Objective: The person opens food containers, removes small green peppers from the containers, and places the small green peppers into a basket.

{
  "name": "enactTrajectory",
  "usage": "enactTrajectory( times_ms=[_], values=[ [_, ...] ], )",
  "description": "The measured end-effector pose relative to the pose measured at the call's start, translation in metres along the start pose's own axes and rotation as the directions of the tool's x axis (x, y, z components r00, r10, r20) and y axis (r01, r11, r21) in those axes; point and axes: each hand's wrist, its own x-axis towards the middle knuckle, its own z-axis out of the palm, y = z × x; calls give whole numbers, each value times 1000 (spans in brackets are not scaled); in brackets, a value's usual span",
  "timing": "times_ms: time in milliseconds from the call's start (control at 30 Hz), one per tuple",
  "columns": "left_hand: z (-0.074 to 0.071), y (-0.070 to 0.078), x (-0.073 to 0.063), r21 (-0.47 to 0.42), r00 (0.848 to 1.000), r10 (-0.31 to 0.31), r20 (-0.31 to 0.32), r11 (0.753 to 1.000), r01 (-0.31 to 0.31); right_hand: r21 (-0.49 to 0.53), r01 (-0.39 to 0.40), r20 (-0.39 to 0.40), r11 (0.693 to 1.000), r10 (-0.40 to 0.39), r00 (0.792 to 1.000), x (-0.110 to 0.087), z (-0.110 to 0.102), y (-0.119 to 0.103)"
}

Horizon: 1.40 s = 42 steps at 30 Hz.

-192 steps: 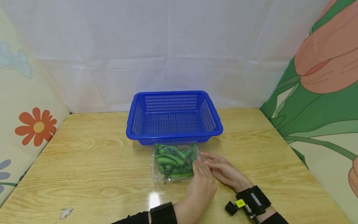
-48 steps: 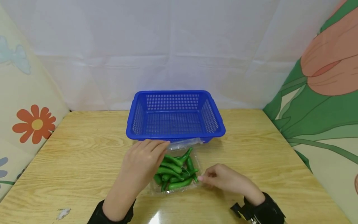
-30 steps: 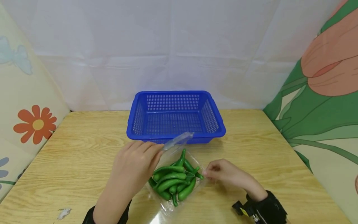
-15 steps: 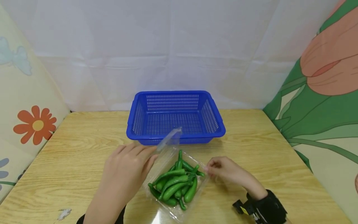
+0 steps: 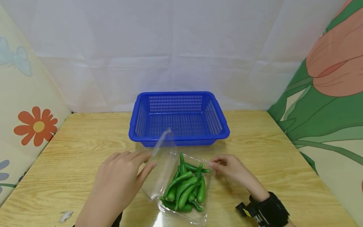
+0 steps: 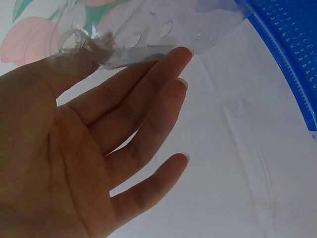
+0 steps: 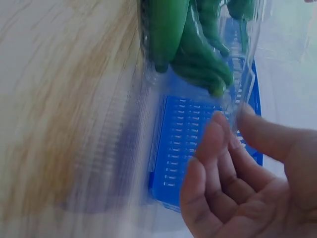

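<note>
In the head view a clear plastic clamshell box (image 5: 210, 189) stands on the table with its lid (image 5: 164, 167) raised on the left side. Several green chili peppers (image 5: 185, 189) lie piled in its tray. My left hand (image 5: 119, 176) is at the lid's outer edge, thumb and forefinger apart. In the left wrist view its fingers (image 6: 168, 74) reach out loosely, their tips against the clear plastic, part of the thumb behind it. My right hand (image 5: 231, 167) pinches the tray's far right corner between thumb and fingers, as the right wrist view also has it.
A blue plastic basket (image 5: 178, 140) with slotted walls sits just behind the box, with nothing in it. A white sheet (image 5: 170, 56) hangs at the back of the wooden table (image 5: 93, 138). Patterned panels (image 5: 334, 126) flank both sides.
The box was closed earliest, then opened. It has since turned clockwise and slid toward the front right. The lid has swung to the left with my left hand, whose fingers have loosened.
</note>
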Motion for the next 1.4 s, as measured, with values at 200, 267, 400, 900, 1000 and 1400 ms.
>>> enactTrajectory(
  times_ms=[200,267,400,900,1000,1400],
  values=[
    [-4,-2,-2,-25,998,-32,48,999,34,16,-28,-86,999,29,996,1,2,-2],
    [-4,-3,-3,-32,996,-50,69,998,53,24,-20,-108,1000,23,994,1,2,-2],
    [-7,-6,-4,-40,984,-111,138,992,118,37,-21,-139,999,26,990,2,1,-1],
    [-10,-30,-5,-14,890,-220,400,969,246,164,6,-104,986,12,995,2,-6,1],
    [-9,-34,-5,-13,868,-231,440,965,263,226,7,-74,974,10,997,2,-7,3],
    [5,-48,-5,-29,735,-298,609,918,396,411,-36,1,911,39,999,1,-14,10]
  ],
)
